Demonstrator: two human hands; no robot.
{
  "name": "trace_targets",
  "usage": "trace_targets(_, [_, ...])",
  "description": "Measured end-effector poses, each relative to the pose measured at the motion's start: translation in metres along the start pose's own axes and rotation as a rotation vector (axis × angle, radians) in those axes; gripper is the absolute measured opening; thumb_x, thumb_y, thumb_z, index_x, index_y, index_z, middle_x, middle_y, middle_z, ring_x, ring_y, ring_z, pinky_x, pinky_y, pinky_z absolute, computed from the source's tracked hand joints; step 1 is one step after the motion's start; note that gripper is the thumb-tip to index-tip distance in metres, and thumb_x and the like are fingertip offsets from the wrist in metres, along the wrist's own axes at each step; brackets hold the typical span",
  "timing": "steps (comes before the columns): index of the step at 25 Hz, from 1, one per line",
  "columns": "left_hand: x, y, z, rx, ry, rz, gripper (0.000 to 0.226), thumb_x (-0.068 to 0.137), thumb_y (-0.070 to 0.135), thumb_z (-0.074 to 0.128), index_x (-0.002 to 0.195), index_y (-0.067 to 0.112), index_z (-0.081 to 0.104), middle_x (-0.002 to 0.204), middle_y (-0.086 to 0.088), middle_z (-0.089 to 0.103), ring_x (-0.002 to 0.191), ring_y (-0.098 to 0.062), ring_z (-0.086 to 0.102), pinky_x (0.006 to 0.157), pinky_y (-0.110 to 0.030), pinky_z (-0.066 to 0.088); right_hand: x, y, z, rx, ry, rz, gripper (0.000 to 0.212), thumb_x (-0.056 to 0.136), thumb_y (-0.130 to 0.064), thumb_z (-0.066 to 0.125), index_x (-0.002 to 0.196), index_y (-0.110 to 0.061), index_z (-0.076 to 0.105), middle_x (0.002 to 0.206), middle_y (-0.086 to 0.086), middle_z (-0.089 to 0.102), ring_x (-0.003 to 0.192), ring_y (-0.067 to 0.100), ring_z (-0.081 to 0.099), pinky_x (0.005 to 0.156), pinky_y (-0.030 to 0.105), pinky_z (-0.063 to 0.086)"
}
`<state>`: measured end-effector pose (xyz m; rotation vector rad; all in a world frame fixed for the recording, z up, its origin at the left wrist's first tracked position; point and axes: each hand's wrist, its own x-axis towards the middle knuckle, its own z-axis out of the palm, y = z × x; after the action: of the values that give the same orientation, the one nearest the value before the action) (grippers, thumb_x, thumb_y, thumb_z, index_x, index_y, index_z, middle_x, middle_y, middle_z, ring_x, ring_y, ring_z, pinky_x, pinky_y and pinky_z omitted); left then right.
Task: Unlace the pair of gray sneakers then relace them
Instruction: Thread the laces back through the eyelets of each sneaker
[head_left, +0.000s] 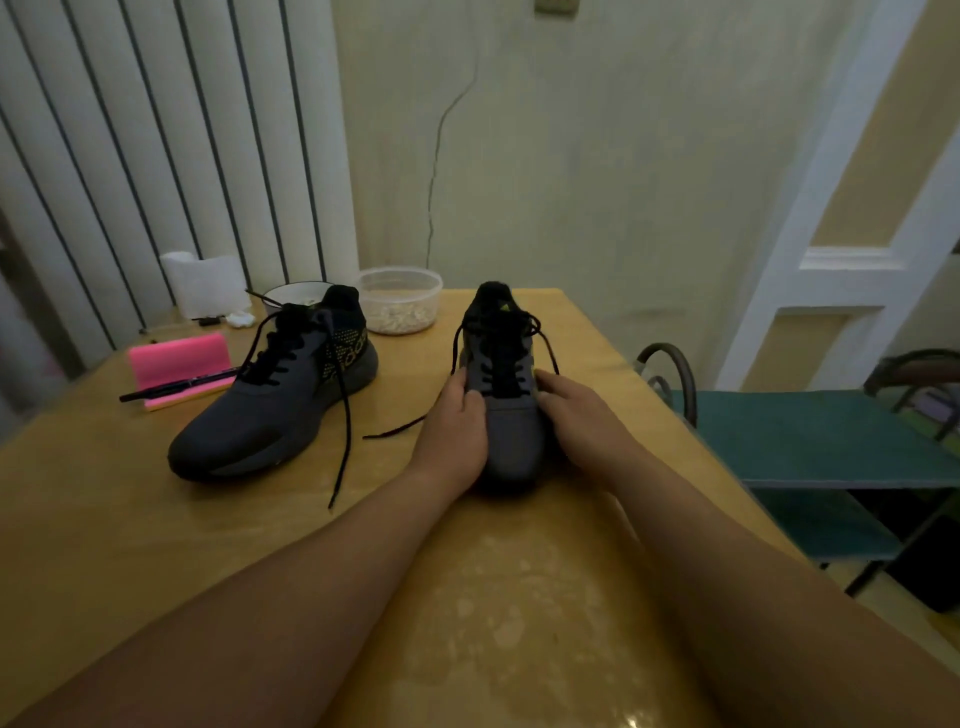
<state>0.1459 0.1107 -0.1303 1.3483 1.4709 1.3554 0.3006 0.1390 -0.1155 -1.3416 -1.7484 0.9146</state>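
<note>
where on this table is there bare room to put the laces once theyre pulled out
The widest bare patch of the table is near the front left, in front of the left sneaker and left of the forearms. A narrower strip runs between the two sneakers, crossed by loose lace ends. The back left is crowded: pink stand, bowl, plastic container.
</note>
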Motion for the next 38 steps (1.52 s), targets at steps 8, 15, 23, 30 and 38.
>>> trace_targets(8, [0.025,-0.012,0.002,-0.043,0.153,-0.048,0.034,0.103,0.049,0.059,0.122,0.020,0.057,0.110,0.006,0.066,0.099,-0.011,0.066,0.084,-0.037,0.059,0.006,0.030,0.007,0.021,0.169,-0.180,0.030,0.109,-0.020,0.050,0.129,-0.036,0.065,0.121,-0.018,0.067,0.109,-0.007,0.062,0.082,0.013,0.053])
trace_targets(15, [0.040,-0.007,0.004,0.055,0.208,-0.131,0.044,0.093,0.059,0.068,0.105,0.018,0.056,0.102,0.000,0.066,0.093,-0.020,0.066,0.080,-0.044,0.059,0.006,0.031,0.007,-0.046,0.159,-0.234,0.044,0.107,-0.011,0.047,0.140,-0.033,0.065,0.127,-0.011,0.066,0.113,-0.002,0.058,0.095,0.018,0.051])
trace_targets(23, [0.036,-0.003,0.009,0.070,0.179,-0.153,0.050,0.089,0.058,0.073,0.107,0.017,0.052,0.103,-0.002,0.064,0.090,-0.020,0.066,0.078,-0.043,0.060,0.005,0.032,0.009,-0.106,0.163,-0.247,0.044,0.107,-0.019,0.046,0.143,-0.041,0.057,0.111,-0.010,0.056,0.100,0.001,0.057,0.083,0.023,0.050])
trace_targets(30, [0.018,-0.008,0.005,0.135,0.129,0.026,0.051,0.100,0.047,0.062,0.145,0.028,0.044,0.136,0.004,0.049,0.113,-0.012,0.057,0.095,-0.034,0.052,0.016,0.019,0.006,-0.056,0.181,-0.145,0.036,0.110,-0.034,0.044,0.144,-0.034,0.057,0.121,-0.005,0.063,0.111,0.010,0.060,0.085,0.030,0.050])
trace_targets(38, [0.011,-0.013,0.001,0.413,0.051,0.170,0.057,0.109,0.047,0.042,0.162,0.047,0.023,0.153,0.005,0.040,0.130,-0.016,0.051,0.098,-0.034,0.049,0.005,0.012,0.009,-0.179,0.119,-0.191,0.044,0.112,-0.032,0.040,0.156,-0.036,0.044,0.126,-0.007,0.059,0.114,0.009,0.054,0.089,0.029,0.042])
